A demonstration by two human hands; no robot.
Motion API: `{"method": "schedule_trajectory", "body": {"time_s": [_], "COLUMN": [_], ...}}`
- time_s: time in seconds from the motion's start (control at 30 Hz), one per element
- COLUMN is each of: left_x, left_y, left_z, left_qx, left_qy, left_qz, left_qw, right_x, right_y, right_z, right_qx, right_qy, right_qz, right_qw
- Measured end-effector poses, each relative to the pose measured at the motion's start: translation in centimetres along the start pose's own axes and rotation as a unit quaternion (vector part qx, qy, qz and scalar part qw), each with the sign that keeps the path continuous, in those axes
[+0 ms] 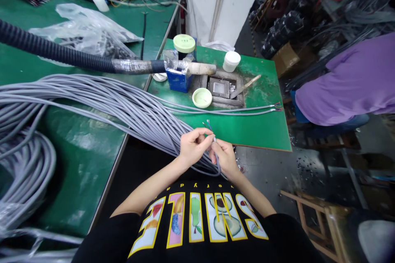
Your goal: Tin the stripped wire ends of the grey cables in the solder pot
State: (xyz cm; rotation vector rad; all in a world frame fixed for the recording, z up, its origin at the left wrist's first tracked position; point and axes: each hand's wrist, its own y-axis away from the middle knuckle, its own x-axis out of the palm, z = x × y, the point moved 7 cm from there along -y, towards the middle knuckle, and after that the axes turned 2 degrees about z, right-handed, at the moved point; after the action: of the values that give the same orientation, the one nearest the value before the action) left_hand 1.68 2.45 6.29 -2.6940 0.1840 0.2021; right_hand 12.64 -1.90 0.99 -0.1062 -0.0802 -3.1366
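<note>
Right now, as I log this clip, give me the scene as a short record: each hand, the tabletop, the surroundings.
Left hand: thumb and fingertips pinched at the end of a gray cable
Right hand: gripping that cable just below its end
Cable end: thin colored wires sticking out
Green tabletop: square metal pot, scraper at its edge, pale green dish, white tub, two cables with exposed wires
Left side: gray cable bundle, black corrugated hose
Right side: person in purple top

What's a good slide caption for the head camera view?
Left fingers and right fingers hold a grey cable near its exposed wires at a green worktop.
</note>
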Motion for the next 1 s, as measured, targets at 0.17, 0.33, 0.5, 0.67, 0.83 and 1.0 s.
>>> {"method": "schedule_trajectory", "body": {"time_s": [0.17,0.33,0.5,0.67,0.83,1.0], "left_x": [0.3,0.4,0.6,1.3,1.7,-1.1], "left_y": [0.7,1.0,0.8,0.0,-0.6,-2.3], "left_z": [-2.6,-3.6,-3.2,-1.1,0.6,1.3], "left_qx": [0.199,0.287,0.250,0.037,-0.080,-0.025], "left_qy": [-0.101,-0.125,-0.050,0.185,0.289,0.105], "left_qz": [0.019,0.034,0.056,0.060,0.045,0.006], "left_qw": [0.975,0.949,0.965,0.980,0.953,0.994], "right_x": [0.6,0.4,-0.1,-1.4,-1.8,-2.5], "right_y": [-1.2,-2.0,-2.1,-2.3,-2.7,-4.9], "right_z": [-0.5,1.0,1.7,2.0,4.4,8.0], "right_qx": [0.054,0.071,0.061,0.022,-0.027,-0.080], "right_qy": [-0.136,-0.163,-0.182,-0.139,-0.012,0.139], "right_qz": [0.070,0.079,0.056,0.018,0.066,0.041], "right_qw": [0.987,0.981,0.980,0.990,0.997,0.986]}}
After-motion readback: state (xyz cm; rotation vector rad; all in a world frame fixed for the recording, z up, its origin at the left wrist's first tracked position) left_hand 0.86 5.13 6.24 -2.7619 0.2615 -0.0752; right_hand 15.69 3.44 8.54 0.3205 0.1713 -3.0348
